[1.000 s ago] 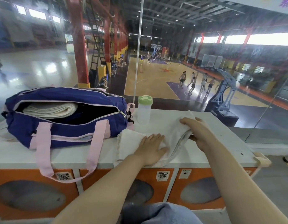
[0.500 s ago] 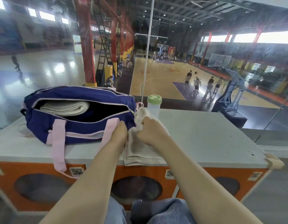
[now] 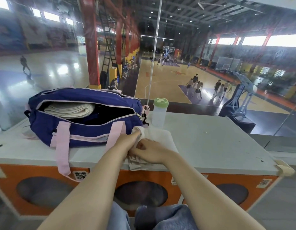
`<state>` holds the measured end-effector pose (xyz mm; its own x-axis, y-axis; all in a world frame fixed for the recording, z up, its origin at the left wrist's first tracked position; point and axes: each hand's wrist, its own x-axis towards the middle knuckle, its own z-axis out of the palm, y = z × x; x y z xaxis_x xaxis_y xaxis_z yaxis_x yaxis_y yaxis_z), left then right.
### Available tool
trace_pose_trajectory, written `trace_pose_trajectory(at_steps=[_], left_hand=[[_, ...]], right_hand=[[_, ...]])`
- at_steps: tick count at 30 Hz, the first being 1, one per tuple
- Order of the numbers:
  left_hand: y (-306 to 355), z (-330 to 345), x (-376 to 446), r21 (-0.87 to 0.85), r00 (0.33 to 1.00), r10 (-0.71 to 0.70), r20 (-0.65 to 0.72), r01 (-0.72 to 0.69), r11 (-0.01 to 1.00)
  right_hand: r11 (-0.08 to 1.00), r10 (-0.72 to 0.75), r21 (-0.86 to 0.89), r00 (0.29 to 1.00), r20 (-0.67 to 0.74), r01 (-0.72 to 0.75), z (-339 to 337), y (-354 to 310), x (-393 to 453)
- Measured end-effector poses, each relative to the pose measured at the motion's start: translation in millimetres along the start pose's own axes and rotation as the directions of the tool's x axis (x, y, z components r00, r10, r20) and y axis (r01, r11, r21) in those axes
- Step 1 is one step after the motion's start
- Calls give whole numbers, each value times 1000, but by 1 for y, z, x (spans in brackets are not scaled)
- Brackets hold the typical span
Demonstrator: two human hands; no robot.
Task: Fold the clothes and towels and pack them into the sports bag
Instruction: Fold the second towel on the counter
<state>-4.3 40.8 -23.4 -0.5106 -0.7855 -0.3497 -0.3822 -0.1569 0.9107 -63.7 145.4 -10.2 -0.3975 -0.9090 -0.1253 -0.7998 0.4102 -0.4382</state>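
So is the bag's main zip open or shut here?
Open. The bag gapes along its top, and a folded towel shows inside at the left end.

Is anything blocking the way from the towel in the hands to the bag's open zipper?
Nothing visible blocks it. The small towel lies beside the bag; the opening's right half is free, with a folded towel filling the left.

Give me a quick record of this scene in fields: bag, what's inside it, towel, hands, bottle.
bag: blue with pink straps, unzipped, on the white counter
inside: one folded white towel at the left end
towel: white cloth on the counter beside the bag's right end
hands: left and right both grip the cloth
bottle: green-lidded, upright behind the cloth
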Motion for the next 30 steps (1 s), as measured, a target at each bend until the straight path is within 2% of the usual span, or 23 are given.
trace_pose_trajectory(at_steps=[4, 8, 11, 13, 16, 18, 21, 25, 30], left_hand=[[-4, 4, 4, 154, 999, 38, 36, -43, 987], [-3, 7, 1, 300, 997, 62, 52, -75, 951], [-5, 10, 0, 348, 996, 85, 39, -94, 933], [-4, 11, -5, 391, 995, 102, 19, -102, 915], [-1, 12, -12, 478, 991, 131, 24, -127, 869], [-1, 12, -13, 421, 990, 138, 43, -143, 896], [-1, 11, -8, 219, 985, 167, 36, -171, 961], [2, 7, -3, 53, 981, 193, 14, -194, 980], [19, -7, -26, -59, 984, 153, 96, -148, 987]], right_hand=[[979, -29, 203, 1000, 11, 26, -10, 16, -6], [901, 105, 435, 963, -250, 14, -16, 41, -3], [904, 301, 409, 868, -395, -128, -20, 59, -3], [853, 452, 451, 805, -385, -263, -22, 65, -7], [731, 583, 567, 780, -229, -380, -18, 74, -7], [699, 591, 612, 780, -204, -370, -16, 78, -4], [683, 607, 633, 766, -211, -366, -13, 86, 0], [631, 581, 709, 797, -164, -314, -15, 75, -9], [314, 541, 932, 841, -18, -183, -22, 69, -11]])
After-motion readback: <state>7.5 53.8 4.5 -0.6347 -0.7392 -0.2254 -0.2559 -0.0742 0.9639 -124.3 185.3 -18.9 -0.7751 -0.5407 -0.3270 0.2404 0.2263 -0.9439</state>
